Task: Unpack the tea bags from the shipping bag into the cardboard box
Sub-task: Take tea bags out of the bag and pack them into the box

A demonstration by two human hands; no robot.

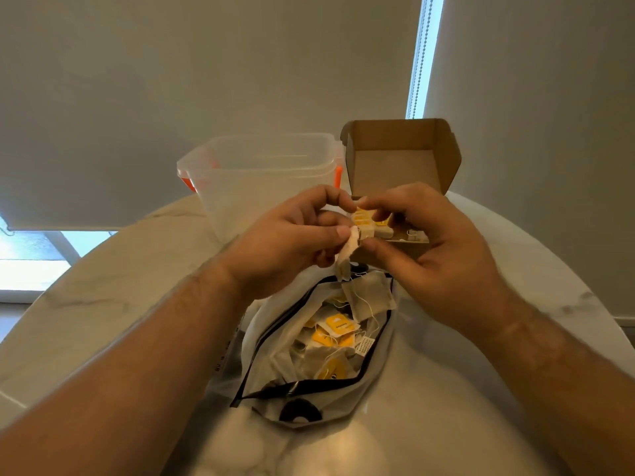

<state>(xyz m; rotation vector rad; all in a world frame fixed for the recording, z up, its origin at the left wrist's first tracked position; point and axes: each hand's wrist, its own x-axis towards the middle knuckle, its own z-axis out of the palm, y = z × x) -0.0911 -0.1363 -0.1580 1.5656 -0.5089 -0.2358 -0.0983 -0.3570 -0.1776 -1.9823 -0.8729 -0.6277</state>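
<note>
A translucent shipping bag (264, 341) with a black edge lies open on the table in front of me, holding several tea bags (335, 333) with yellow tags. Above its far end, my left hand (292, 235) pinches a pale tea bag (345, 250) that hangs down. My right hand (436, 249) pinches the same tea bag's upper part from the other side, fingertips almost touching the left ones. Just behind the hands stands the open cardboard box (402, 156), lid raised, with yellow-tagged tea bags (364, 216) partly hidden inside.
A clear plastic container (261, 180) with orange clips stands left of the box. The round marble table (103, 304) curves away on both sides. A wall and a window blind rise behind it.
</note>
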